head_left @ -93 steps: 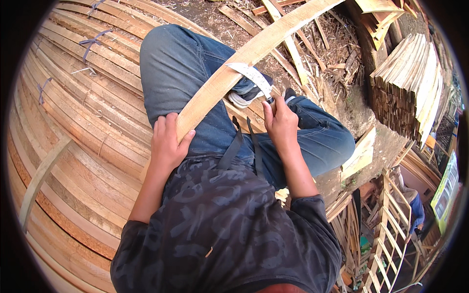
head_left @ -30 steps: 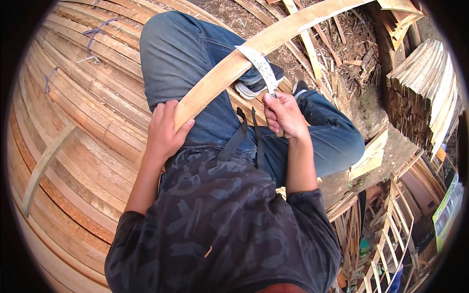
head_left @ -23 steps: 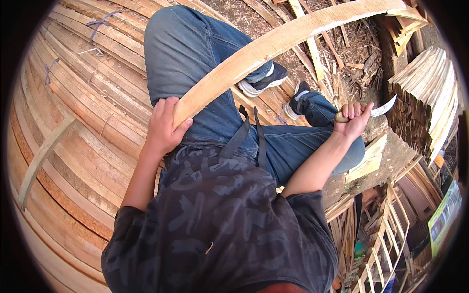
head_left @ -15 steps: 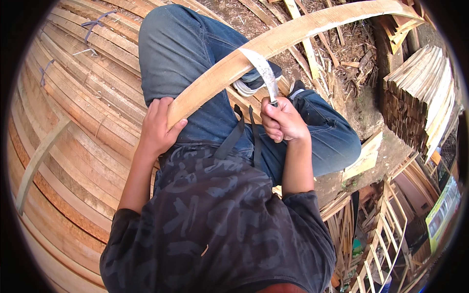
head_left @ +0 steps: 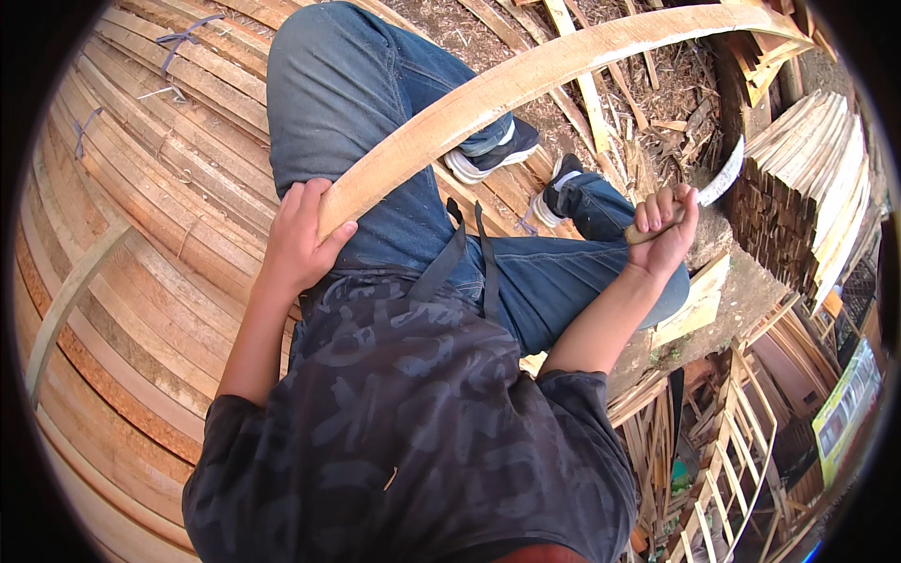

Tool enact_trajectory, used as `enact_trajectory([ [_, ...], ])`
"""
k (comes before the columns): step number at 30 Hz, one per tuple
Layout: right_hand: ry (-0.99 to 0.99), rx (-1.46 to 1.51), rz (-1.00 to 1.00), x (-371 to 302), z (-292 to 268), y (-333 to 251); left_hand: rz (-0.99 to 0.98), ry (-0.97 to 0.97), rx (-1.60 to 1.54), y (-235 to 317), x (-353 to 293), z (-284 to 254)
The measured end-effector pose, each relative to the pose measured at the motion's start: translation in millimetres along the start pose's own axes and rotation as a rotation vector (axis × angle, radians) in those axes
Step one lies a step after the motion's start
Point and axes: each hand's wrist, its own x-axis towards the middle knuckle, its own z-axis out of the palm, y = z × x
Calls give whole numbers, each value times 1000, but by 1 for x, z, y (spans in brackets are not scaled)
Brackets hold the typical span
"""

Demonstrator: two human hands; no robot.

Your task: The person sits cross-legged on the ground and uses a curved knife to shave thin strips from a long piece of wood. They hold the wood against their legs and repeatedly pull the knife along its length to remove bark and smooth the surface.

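Note:
My left hand (head_left: 302, 235) is closed round the near end of a long wooden plank (head_left: 488, 98), thumb on one side and fingers on the other. The plank slants across my thigh and runs off to the far right, looking curved in this wide view. Out to the right, above my bent knee, my right hand (head_left: 664, 225) grips the wooden handle of a curved knife (head_left: 725, 180). Its pale blade points up and to the right, apart from the plank.
Stacked long boards (head_left: 141, 310) fill the left side, some tied with blue strips (head_left: 185, 39). A pile of short wood pieces (head_left: 798, 188) stands at the right. A slatted wooden frame (head_left: 727, 469) lies at lower right. Shavings and offcuts litter the ground ahead.
My right hand has swung the knife rightward, off the plank's surface and out past my knee. The left hand and the plank stay almost where they were.

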Motion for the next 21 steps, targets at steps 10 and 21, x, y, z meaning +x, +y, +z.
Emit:
enact_trajectory([
  [10, -415, -969, -412, -68, 71, 98, -12, -14, 42, 12, 8, -1],
  [21, -306, -1238, -482, -52, 65, 89, -88, -40, 96, 25, 8, -2],
])
